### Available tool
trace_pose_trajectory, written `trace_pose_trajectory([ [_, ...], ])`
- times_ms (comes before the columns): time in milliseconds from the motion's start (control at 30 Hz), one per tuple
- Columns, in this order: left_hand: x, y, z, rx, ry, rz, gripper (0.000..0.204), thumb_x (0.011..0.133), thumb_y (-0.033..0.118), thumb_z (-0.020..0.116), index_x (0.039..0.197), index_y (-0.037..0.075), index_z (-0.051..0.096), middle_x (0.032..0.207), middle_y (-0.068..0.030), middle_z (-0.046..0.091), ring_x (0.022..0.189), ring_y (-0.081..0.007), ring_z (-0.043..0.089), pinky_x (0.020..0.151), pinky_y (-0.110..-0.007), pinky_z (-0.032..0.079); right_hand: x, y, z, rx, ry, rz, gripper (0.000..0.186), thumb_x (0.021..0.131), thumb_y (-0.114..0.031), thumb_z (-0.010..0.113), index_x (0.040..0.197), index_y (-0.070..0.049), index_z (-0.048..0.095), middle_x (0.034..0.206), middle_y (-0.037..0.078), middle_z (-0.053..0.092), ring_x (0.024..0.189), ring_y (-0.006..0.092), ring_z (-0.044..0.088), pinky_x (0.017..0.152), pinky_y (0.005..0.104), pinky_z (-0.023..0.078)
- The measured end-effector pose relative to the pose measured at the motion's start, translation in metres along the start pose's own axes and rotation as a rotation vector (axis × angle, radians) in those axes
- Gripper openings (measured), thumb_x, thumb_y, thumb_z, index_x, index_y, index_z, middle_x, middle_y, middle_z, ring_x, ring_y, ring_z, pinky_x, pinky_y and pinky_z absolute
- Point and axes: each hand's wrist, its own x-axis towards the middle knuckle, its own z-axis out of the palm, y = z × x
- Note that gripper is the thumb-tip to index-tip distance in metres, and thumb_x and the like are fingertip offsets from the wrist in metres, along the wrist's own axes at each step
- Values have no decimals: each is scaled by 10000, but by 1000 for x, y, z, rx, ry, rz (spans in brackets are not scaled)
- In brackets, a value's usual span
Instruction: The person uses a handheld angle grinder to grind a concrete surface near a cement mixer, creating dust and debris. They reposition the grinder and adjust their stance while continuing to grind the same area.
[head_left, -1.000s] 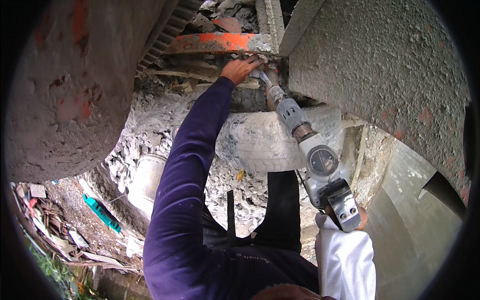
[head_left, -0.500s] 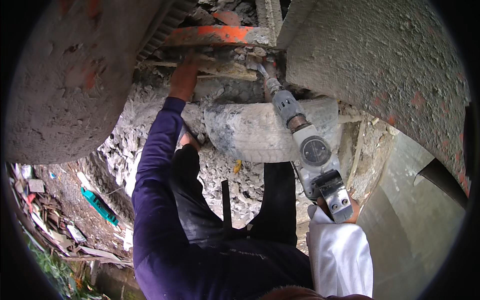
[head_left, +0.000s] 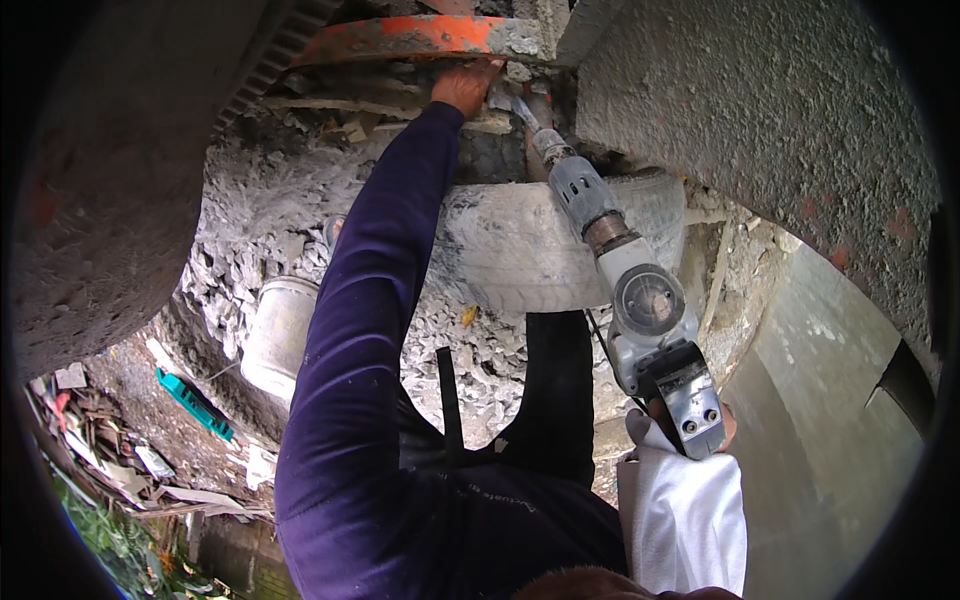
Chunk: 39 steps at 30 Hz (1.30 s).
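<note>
My right hand (head_left: 729, 428) is wrapped round the rear handle of a grey demolition hammer (head_left: 622, 265), its fingers mostly hidden behind the tool body. The hammer slants up and left, and its chisel bit (head_left: 524, 114) points into broken concrete below an orange-painted bar (head_left: 400, 40). Just left of the bit, my left hand (head_left: 466, 88) reaches in among the rubble under that bar. Its visible fingers stretch toward the chunks near the bit; the other fingertips are hidden. Beneath the hammer's front half lies a dust-covered tyre (head_left: 520, 245).
Rough, curved concrete-crusted walls rise at left (head_left: 110, 200) and right (head_left: 760, 120). Grey rubble (head_left: 480, 370) surrounds my legs. A dusty white bucket (head_left: 280, 335) stands left of my arm. A teal plastic piece (head_left: 195, 405) and scrap wood (head_left: 110, 450) lie at lower left.
My left hand has moved right along the gap under the orange bar, toward the chisel bit. The white bucket shows more fully now. My right hand keeps hold of the hammer.
</note>
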Motion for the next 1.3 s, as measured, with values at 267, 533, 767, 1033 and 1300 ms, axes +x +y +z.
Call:
trace_pose_trajectory([
  [267,-66,-21,-73,170,-194,-381,377,960,316,618,1283,124,644,1168,-132,722,997,-340,724,819,-532,572,4,-4,-8,-154,-142,-178,232,880,-48,783,1075,-67,657,987,69,687,870,146,644,740,325,531],
  [533,-209,18,-123,-516,191,-372,324,987,309,663,1126,18,695,1058,-223,732,953,-430,703,817,-477,570,-24,-38,63,-330,521,-141,254,845,-89,811,1070,-35,705,856,88,748,772,153,707,726,337,563],
  [767,-303,164,-223,-1289,106,-654,496,1025,473,618,1263,38,632,1082,-197,729,957,-298,713,861,-387,545,-29,-38,102,-744,379,-478,377,790,-130,774,1130,-3,670,941,291,707,937,492,693,757,475,557],
  [1033,-314,237,-330,-2002,93,-871,985,973,711,523,1476,-128,400,1429,-306,547,1372,-369,522,1133,-387,405,-19,-49,120,-730,338,-481,257,862,-160,786,1044,2,702,877,222,749,846,329,768,746,398,565],
  [1300,-303,219,-326,-2269,239,-990,1187,872,751,635,1530,-159,251,1464,-332,472,1348,-394,534,1085,-401,463,-13,-45,165,-784,306,-430,308,852,-173,803,1081,4,697,910,167,770,845,226,744,770,377,555],
])
